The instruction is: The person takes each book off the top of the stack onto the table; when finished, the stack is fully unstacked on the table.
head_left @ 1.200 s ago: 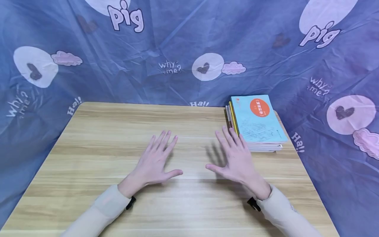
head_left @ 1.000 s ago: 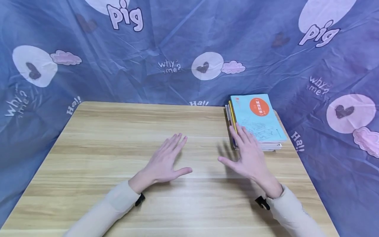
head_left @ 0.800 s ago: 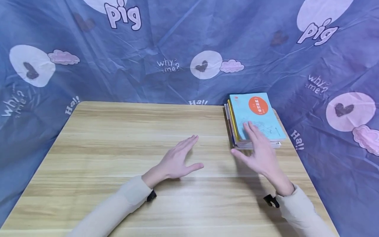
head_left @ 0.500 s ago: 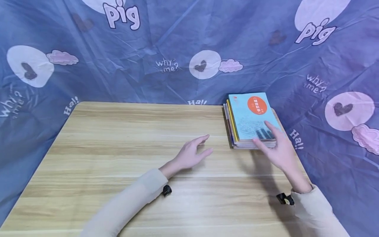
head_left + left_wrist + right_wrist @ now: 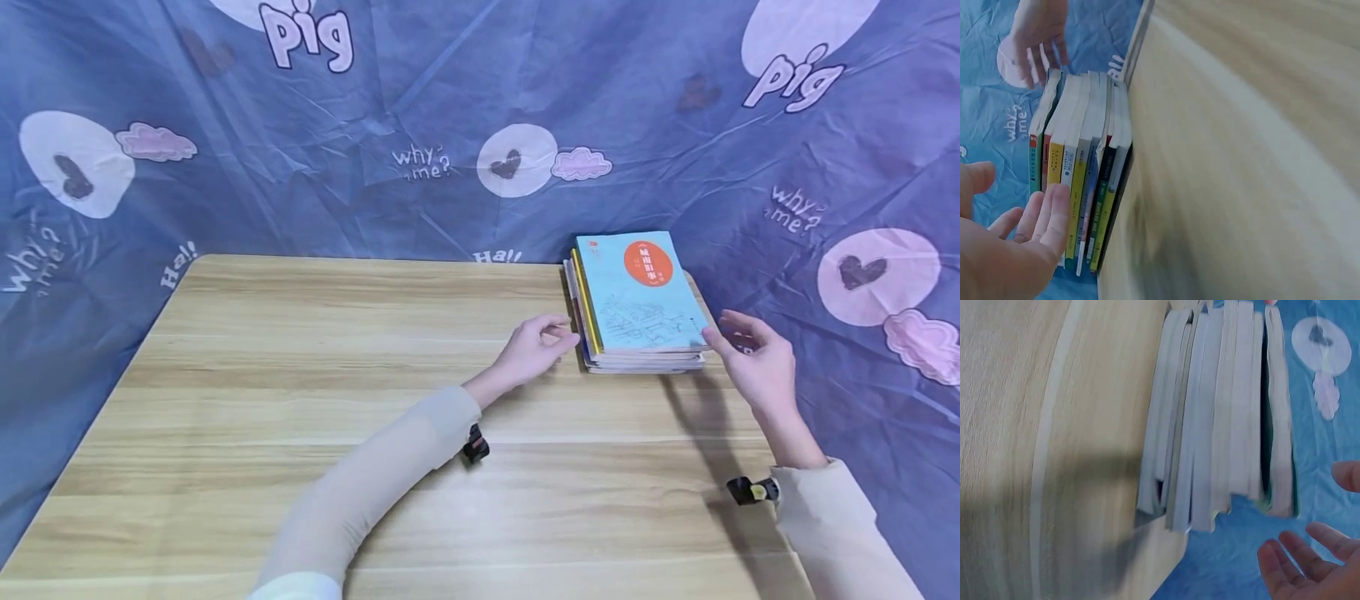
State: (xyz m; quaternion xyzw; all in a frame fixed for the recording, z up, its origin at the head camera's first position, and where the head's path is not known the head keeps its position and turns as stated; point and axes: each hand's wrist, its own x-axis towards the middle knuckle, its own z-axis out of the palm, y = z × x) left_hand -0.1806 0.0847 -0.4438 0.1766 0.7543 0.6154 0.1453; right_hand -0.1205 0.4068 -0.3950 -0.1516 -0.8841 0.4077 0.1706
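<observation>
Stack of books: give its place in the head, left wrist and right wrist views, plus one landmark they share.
Head: stack of books at the table's far right, between both hands.
Left wrist: spines facing the camera, left of centre, beside the left hand.
Right wrist: page edges, upper centre, right hand below right.
Shared landmark: the wooden table.

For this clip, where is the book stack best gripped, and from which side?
Probably by its two long sides: left hand on the spines, right hand on the page edges. The book stack lies flat on the table, covers slightly staggered, so squeezing inward should keep it together.
</observation>
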